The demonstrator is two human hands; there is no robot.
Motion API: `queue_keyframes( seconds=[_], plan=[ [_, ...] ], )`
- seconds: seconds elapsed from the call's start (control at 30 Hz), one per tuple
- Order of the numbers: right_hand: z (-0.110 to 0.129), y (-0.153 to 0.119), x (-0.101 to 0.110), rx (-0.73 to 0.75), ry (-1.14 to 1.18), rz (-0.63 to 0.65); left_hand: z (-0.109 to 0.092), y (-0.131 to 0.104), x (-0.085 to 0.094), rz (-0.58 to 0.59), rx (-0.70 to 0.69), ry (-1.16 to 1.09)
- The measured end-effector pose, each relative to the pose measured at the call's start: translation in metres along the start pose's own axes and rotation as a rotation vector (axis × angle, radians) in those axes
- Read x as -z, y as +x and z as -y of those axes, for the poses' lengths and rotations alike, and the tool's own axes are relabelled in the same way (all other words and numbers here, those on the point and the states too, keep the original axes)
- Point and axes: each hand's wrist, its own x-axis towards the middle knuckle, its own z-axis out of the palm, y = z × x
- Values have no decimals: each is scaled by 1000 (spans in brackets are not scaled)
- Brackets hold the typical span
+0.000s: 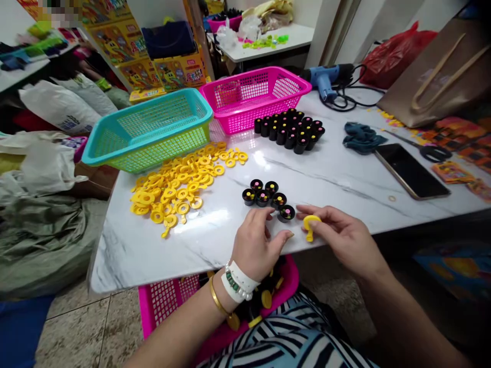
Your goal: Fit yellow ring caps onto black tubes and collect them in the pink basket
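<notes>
Pinching yellow piece [308,223]: right hand [347,237] | left hand [253,240]: fingers apart | veined white table [218,240] | tiled floor [72,332] | stacked boxes [118,46]

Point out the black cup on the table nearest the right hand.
The cup at the near right end of the small group, between the left hand and right hand; the others stand farther back.

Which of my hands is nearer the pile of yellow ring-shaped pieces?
Left. Your left hand is right of the yellow pile; your right hand, pinching one yellow piece, is farther right.
</notes>
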Motion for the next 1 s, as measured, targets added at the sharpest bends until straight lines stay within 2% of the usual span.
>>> queue_keyframes(
  seconds=[0.1,0.2,0.37,0.5,0.57,0.7,0.83,1.0],
  plan=[
    [-1,0,-10,11,-69,95,3,4,-4,8,-29,43],
    [-1,-9,-25,64,-122,139,8,0,1,-11,-70,45],
    [1,-17,-36,22,-26,233,25,-22,33,9,-76,120],
    [4,-16,-40,106,-114,339,37,-39,51,-63,8,147],
    [9,-15,-46,101,-80,400,39,-43,51,-101,37,132],
    [23,-8,-67,74,-82,432,38,-45,43,-122,23,113],
    [31,6,-85,38,-134,423,37,-47,40,-88,32,89],
    [29,14,-90,17,-188,363,41,-49,40,-42,36,93]
  ],
)
